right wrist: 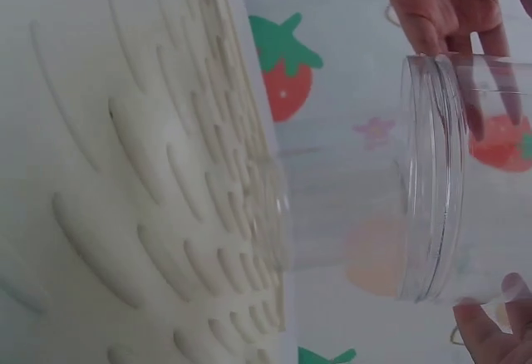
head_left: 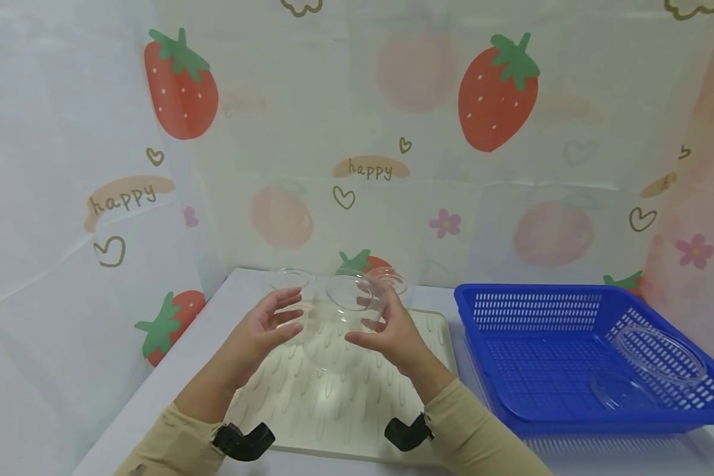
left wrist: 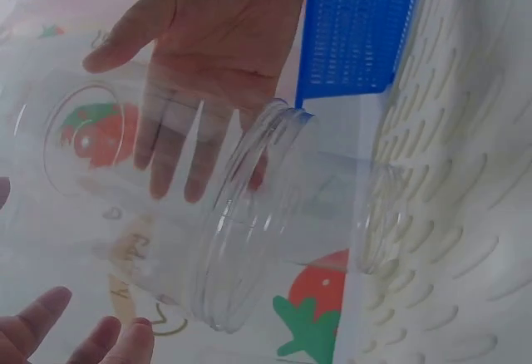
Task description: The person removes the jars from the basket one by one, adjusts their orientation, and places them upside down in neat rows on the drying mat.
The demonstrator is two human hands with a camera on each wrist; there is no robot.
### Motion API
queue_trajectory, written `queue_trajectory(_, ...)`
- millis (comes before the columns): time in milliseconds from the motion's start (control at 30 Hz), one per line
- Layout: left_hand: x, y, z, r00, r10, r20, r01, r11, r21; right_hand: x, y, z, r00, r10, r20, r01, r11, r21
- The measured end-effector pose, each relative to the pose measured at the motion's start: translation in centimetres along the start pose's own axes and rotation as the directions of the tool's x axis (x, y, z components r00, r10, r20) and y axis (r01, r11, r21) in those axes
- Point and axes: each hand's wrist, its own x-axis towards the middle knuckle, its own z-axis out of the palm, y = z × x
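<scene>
A clear plastic jar [head_left: 331, 334] is held upside down above a cream ridged tray [head_left: 333, 416], its threaded mouth [left wrist: 249, 214] facing down. My right hand [head_left: 389, 330] grips the jar's side, thumb at the front and fingers behind; they show through the clear wall in the left wrist view. My left hand [head_left: 262, 330] is beside the jar's left side, fingers spread and loosely bent. In the left wrist view its fingertips [left wrist: 54, 297] are near the jar wall. Behind the held jar stand two more clear jars, a left one [head_left: 290, 272] and a right one [head_left: 393, 277].
A blue perforated basket [head_left: 535, 289] stands right of the tray on the white table [head_left: 125, 423]. Inside lie a clear round ring-like piece [head_left: 660, 355] and another clear round piece [head_left: 621, 391]. A strawberry-printed sheet [head_left: 309, 132] hangs behind the table.
</scene>
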Motion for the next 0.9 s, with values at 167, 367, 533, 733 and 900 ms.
queue_trajectory(167,-0.4,-0.3,-0.6,1.0,-0.01,-0.013,0.01,0.999,0.038,0.1,0.5,0.9,0.997,0.08,0.004,-0.08,0.995,-0.061)
queue_trajectory(367,-1.0,-0.9,-1.4,0.999,-0.022,-0.034,0.024,0.998,0.065,-0.3,-0.7,2.1,0.987,0.158,0.038,-0.152,0.98,-0.13)
queue_trajectory(533,-1.5,-1.4,-1.8,0.998,-0.044,-0.048,0.048,0.995,0.089,-0.2,-0.1,2.8,0.976,0.21,0.061,-0.197,0.965,-0.171)
queue_trajectory(733,-2.0,-1.7,-2.2,0.996,-0.062,-0.067,0.069,0.992,0.108,0.1,2.3,3.3,0.965,0.25,0.074,-0.229,0.948,-0.22)
queue_trajectory(900,-2.2,-1.7,-2.5,0.995,-0.062,-0.074,0.07,0.991,0.111,0.2,3.2,3.7,0.96,0.261,0.1,-0.233,0.945,-0.229)
